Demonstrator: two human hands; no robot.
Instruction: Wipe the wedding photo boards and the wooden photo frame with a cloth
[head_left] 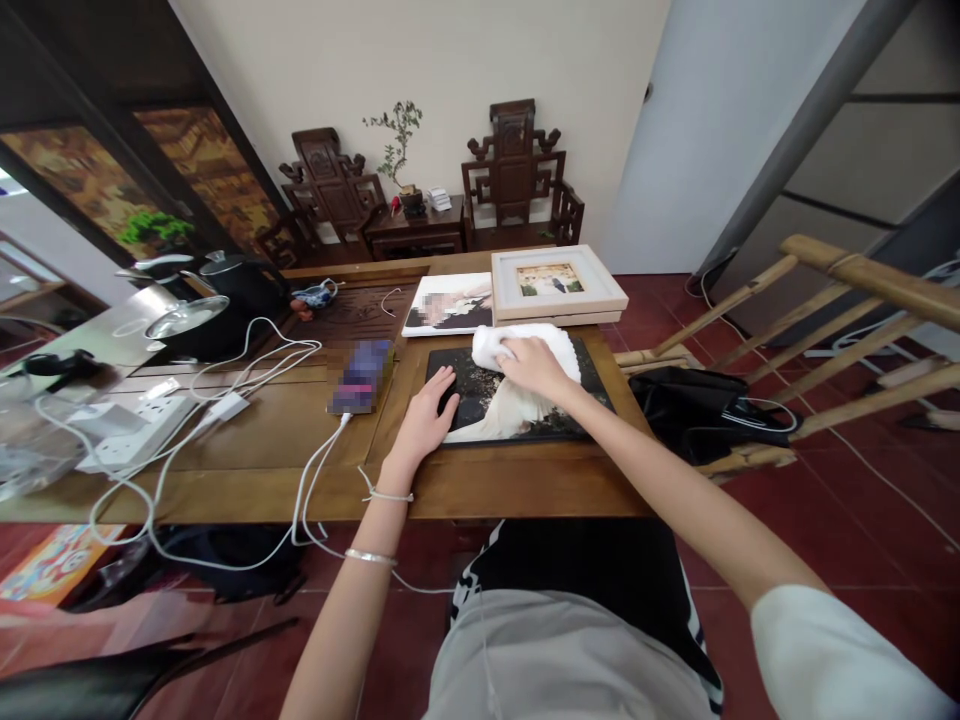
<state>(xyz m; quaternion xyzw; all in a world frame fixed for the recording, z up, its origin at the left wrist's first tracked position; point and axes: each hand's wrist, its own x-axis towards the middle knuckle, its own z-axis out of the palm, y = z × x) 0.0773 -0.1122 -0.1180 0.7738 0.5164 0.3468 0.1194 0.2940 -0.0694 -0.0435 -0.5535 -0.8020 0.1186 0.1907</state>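
Note:
A dark photo panel (499, 412) with a pale dress printed on it lies flat on the wooden table. My left hand (427, 415) rests on its left edge, fingers stretched out and thumb apart, holding nothing. On the panel's upper right part, my right hand (534, 368) grips a bunched white cloth (555, 345). The cloth covers that part of the picture. Just behind the panel are a white-edged photo print (450, 303) and a white picture frame (606, 290) with a small photo inside.
A phone (361, 377) with a charging cable lies left of the panel. Farther left are a power strip (142, 432), tangled white cables, a lidded pot (199, 330) and a kettle (244, 285). A bamboo chair (862, 275) holding a black bag (686, 405) stands at the right.

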